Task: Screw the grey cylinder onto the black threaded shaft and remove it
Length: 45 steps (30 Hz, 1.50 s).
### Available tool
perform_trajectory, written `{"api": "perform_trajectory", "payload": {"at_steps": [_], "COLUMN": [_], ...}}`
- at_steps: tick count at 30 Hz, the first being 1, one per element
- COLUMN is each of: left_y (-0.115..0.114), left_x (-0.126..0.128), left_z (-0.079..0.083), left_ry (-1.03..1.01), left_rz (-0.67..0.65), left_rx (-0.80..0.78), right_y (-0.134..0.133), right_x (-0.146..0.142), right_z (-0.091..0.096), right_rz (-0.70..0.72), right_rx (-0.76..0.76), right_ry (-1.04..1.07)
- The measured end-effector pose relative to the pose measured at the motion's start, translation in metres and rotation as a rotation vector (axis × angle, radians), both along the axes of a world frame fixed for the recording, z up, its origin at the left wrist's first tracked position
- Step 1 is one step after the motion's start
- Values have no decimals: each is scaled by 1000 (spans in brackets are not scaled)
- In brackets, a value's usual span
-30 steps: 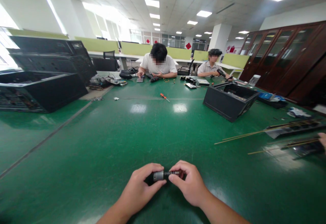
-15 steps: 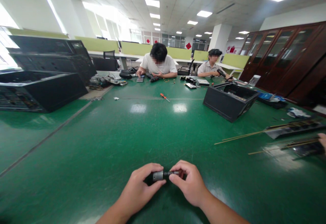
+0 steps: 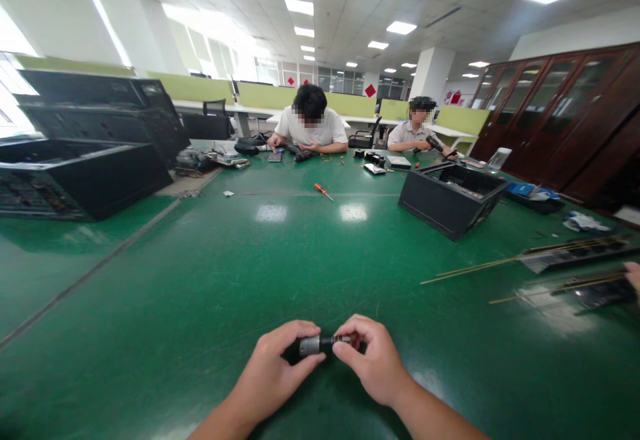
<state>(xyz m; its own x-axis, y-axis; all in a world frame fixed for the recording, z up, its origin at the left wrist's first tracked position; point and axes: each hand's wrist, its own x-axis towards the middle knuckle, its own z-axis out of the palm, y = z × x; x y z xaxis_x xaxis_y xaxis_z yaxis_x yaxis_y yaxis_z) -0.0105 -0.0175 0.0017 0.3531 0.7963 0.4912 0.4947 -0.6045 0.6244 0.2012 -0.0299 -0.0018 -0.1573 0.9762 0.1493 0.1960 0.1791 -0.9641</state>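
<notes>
A small cylindrical part with a grey metal body and a thinner dark shaft lies level between my hands, near the front of the green table. My left hand is closed around the grey body, its thumb below and fingers above. With thumb and fingertips, my right hand pinches the shaft's right end, where a metallic tip shows behind the thumb. What kind of part it is I cannot make out. My fingers hide both of its ends.
An orange screwdriver lies farther up the green table. Black computer cases stand at left and right. Thin yellowish rods reach in from the right, near another person's hand. Two people sit opposite.
My hands keep the same hold and place. The shaft's look beside my right thumb differs slightly. The person across on the left has shifted their head a little.
</notes>
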Motion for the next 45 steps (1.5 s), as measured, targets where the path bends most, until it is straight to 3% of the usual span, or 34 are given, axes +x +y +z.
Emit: {"api": "perform_trajectory", "payload": {"at_steps": [45], "left_y": [0], "left_x": [-1], "left_z": [3], "left_ry": [-16], "left_rz": [20], "left_rx": [19], "right_y": [1], "right_x": [1], "right_z": [-4], "right_rz": [-10], "right_rx": [-28], "right_ry": [49]}}
